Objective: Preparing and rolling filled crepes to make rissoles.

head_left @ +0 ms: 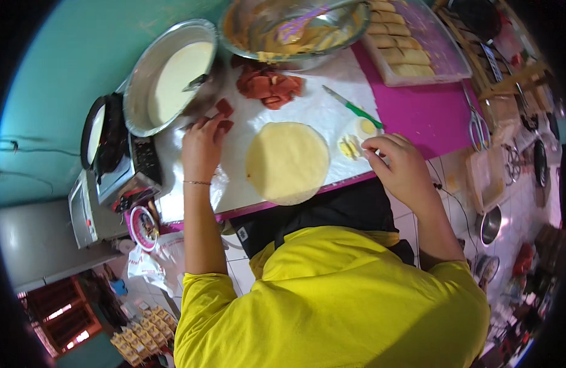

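A round pale-yellow crepe lies flat on white sheeting between my hands. Reddish-brown slices of what looks like meat are at the fingertips of my left hand, which is closed on them beside the crepe. My right hand has its fingers bent together against cut pieces of boiled egg; whatever is between the fingertips is hidden. A halved boiled egg sits just beyond. Farther back are a pile of the reddish-brown slices and a green-handled knife.
A metal basin of pale batter stands back left, near a black pan on a stove. Behind the pile is a bowl of orange-brown filling. Rolled crepes line a plastic tray at right, with scissors nearby.
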`<state>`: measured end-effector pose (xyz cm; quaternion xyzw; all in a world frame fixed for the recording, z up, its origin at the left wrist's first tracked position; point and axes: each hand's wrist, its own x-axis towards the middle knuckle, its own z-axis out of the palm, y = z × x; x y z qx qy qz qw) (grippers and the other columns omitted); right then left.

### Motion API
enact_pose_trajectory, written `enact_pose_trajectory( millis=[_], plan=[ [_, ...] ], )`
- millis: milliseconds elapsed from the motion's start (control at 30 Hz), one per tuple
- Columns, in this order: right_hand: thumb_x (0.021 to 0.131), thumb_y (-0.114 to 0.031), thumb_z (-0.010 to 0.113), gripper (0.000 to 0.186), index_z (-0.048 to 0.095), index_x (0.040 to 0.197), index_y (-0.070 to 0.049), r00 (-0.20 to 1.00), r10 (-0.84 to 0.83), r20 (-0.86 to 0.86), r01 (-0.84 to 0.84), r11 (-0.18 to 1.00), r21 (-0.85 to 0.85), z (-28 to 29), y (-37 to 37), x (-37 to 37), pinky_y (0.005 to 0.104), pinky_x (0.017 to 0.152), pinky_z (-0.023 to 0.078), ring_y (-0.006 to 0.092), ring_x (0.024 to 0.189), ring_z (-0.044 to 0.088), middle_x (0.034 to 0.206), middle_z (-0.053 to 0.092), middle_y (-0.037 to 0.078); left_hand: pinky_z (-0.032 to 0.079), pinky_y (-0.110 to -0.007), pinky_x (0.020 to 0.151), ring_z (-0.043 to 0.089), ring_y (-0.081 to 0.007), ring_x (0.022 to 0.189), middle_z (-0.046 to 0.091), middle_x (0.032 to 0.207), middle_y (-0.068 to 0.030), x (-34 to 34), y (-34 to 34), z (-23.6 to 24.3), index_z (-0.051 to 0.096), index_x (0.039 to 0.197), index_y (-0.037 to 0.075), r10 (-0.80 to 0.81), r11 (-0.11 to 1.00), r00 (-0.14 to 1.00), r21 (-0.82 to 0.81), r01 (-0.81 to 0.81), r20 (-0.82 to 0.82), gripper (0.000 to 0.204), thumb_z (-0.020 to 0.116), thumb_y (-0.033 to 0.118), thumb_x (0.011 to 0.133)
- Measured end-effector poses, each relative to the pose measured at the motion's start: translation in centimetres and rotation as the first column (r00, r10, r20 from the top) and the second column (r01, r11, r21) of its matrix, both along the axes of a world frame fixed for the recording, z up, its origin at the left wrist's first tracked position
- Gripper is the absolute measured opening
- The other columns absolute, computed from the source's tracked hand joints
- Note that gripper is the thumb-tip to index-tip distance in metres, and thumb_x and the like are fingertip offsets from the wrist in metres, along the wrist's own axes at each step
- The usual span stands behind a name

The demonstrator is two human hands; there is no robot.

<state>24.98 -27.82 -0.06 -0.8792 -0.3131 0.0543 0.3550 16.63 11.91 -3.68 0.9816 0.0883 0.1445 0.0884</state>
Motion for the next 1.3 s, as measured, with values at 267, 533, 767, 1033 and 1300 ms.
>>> enact_pose_trajectory(
  millis=[267, 533, 767, 1033, 1300],
  plan=[
    [0.089, -0.016, 0.07, 0.018, 0.072, 0.102, -0.003, 0.998, -0.067, 0.005, 0.067, 0.979, -0.192, -1.8, -0.1, -0.8, 0.0448, 0.082, 0.054, 0.0335, 0.093, 0.067, 0.099, 0.071, 0.013, 0.051, -0.046, 0.089, 0.064, -0.0337, 0.103, 0.071, 0.108, -0.0065, 0.4, 0.3, -0.3, 0.075, 0.109, 0.014, 0.024, 0.997, 0.999, 0.075, -0.02, -0.045, 0.023, 0.068, 0.012, 0.088],
    [0.09, -0.018, 0.069, 0.021, 0.073, 0.106, -0.004, 0.996, -0.083, 0.027, 0.086, 0.982, -0.166, -3.3, 1.3, -0.6, 0.0443, 0.079, 0.055, 0.0327, 0.091, 0.069, 0.098, 0.071, 0.014, 0.051, -0.047, 0.087, 0.064, -0.0352, 0.101, 0.07, 0.107, -0.0086, 0.5, 1.6, -0.8, 0.073, 0.106, 0.012, 0.02, 0.999, 0.997, 0.03, -0.017, -0.08, 0.021, 0.072, 0.012, 0.085],
    [0.091, -0.02, 0.068, 0.025, 0.074, 0.111, -0.005, 0.957, -0.229, -0.177, 0.217, 0.972, -0.085, -2.7, 0.6, 0.0, 0.0378, 0.068, 0.055, 0.0297, 0.074, 0.072, 0.094, 0.075, 0.016, 0.051, -0.046, 0.086, 0.064, -0.0368, 0.1, 0.07, 0.094, -0.0159, 0.9, 2.3, -1.1, 0.067, 0.094, 0.002, -0.047, 0.998, 0.993, -0.052, 0.041, -0.112, 0.012, 0.07, 0.007, 0.083],
    [0.091, -0.013, 0.071, 0.02, 0.072, 0.108, -0.003, 0.939, -0.145, -0.313, 0.202, 0.967, 0.157, -1.7, 2.0, -1.6, 0.0285, 0.063, 0.05, 0.0157, 0.067, 0.066, 0.09, 0.074, 0.011, 0.051, -0.047, 0.08, 0.063, -0.0379, 0.089, 0.066, 0.094, -0.0136, -1.2, 0.4, -0.1, 0.062, 0.091, 0.003, -0.076, 0.996, 0.992, -0.044, 0.08, 0.097, 0.016, 0.071, 0.004, 0.078],
    [0.091, -0.017, 0.07, 0.022, 0.072, 0.106, -0.002, 0.856, 0.147, -0.495, -0.055, 0.979, 0.196, -3.1, 7.2, -5.5, 0.0362, 0.072, 0.057, 0.0282, 0.08, 0.075, 0.092, 0.076, 0.015, 0.05, -0.03, 0.07, 0.06, -0.0178, 0.074, 0.066, 0.09, -0.006, -5.2, -3.6, -0.3, 0.067, 0.113, 0.005, 0.165, 0.91, 0.954, -0.412, -0.049, 0.252, 0.023, 0.07, 0.001, 0.091]
  ],
)
